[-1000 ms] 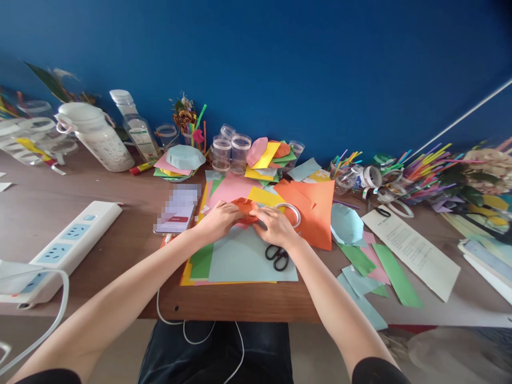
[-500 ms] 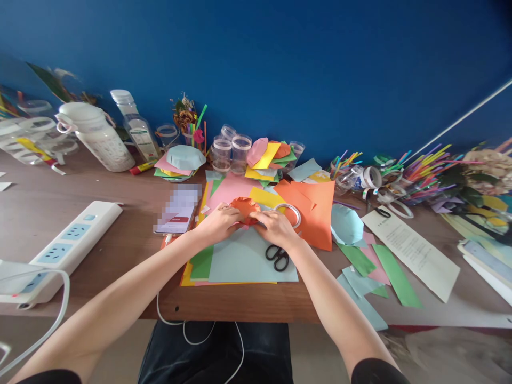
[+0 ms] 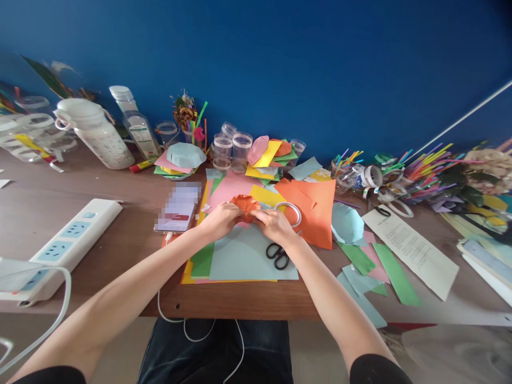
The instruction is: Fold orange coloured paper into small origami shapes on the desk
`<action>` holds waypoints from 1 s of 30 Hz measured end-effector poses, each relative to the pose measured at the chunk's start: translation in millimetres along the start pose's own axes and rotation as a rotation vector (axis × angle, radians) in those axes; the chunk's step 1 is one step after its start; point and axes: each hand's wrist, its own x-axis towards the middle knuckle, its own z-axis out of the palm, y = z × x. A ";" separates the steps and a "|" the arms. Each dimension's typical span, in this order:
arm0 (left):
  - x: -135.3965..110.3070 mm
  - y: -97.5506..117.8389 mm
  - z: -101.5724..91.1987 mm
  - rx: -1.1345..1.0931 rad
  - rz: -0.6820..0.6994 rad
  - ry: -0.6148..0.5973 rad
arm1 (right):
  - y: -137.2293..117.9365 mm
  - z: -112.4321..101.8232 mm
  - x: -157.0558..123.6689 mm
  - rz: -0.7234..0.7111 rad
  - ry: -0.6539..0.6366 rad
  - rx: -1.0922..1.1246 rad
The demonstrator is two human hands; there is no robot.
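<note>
My left hand [image 3: 220, 221] and right hand [image 3: 274, 225] are clamped together on a folded orange paper piece [image 3: 245, 207], held just above the pale blue card [image 3: 248, 258]. They hide its underside, so the folds are hard to make out. The phone [image 3: 178, 207] is pixelated, and black-handled scissors [image 3: 278, 255] sit just below my right hand.

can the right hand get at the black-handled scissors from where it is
Probably yes. The black-handled scissors lie uncovered on the pale blue paper sheet, just below the right hand, with nothing between them. Its grip is on the crumpled orange paper, so it would likely have to let go first.
</note>
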 end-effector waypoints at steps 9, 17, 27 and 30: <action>-8.3 -6.5 -16.8 0.096 0.040 0.128 | 3.0 -1.3 -5.2 0.040 0.048 0.287; -6.0 -12.0 -11.5 0.060 0.071 0.080 | -0.6 -4.4 -6.1 0.049 0.039 0.279; -2.9 -12.4 -9.5 0.054 0.087 0.022 | -8.5 -0.4 -6.4 -0.004 0.035 0.199; -4.3 -11.9 -12.0 0.077 0.089 0.044 | -7.6 1.7 -7.3 0.005 0.048 0.206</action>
